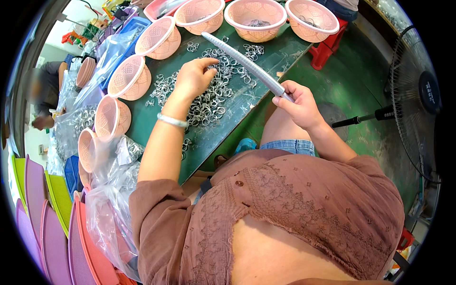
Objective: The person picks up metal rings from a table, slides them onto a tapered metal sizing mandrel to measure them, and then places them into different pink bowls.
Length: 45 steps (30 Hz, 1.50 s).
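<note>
My right hand (300, 104) grips the thick end of a silver ring mandrel (247, 63), a long tapered rod marked with fine bands. The rod slants up and left above the table, its thin tip beyond the loose rings. My left hand (194, 77), with a pale bangle on the wrist, hovers over the heap of silver rings (209, 102). Its index finger and thumb are apart, with no ring visible between them; the other fingers are mostly hidden. The rings lie scattered on the green tabletop (259, 90), densest beneath and beside my left hand.
Pink baskets curve around the table's far and left edges; one far basket (255, 35) holds some rings. Clear plastic bags (111, 204) and stacked coloured baskets (54, 232) crowd the left. A red stool (327, 50) and a standing fan (418, 95) are at right. Another person sits far left.
</note>
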Each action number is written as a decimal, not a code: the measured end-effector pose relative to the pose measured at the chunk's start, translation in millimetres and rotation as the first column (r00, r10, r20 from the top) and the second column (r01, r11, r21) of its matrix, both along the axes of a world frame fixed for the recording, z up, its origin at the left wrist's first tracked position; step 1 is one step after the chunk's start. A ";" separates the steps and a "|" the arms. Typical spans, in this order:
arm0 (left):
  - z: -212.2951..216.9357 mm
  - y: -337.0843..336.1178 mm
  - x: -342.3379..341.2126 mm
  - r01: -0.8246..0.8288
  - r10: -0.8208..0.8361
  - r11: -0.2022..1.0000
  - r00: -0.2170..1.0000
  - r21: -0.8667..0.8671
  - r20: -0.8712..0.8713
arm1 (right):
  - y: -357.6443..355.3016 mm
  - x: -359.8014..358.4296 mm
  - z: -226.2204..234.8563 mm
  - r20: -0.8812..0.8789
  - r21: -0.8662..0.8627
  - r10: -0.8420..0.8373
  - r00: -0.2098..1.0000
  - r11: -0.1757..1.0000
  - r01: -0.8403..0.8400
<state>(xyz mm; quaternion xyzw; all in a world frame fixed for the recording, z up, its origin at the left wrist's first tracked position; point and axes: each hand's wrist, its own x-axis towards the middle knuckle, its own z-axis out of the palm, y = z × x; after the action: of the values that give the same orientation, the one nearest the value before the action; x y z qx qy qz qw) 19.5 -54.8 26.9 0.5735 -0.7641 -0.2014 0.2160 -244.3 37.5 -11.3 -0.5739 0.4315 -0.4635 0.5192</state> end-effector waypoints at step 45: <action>35.8 12.8 37.2 -0.243 0.117 0.946 0.872 0.213 0.476 | -5.5 2.5 -10.8 -0.389 -0.097 -0.072 0.919 0.995 0.037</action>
<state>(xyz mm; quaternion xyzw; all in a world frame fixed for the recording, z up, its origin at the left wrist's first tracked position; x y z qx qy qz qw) 56.6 -42.0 62.7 0.6977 -0.7018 -0.1405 -0.0308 -241.8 32.0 -22.1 -0.6648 0.5217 -0.3723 0.3837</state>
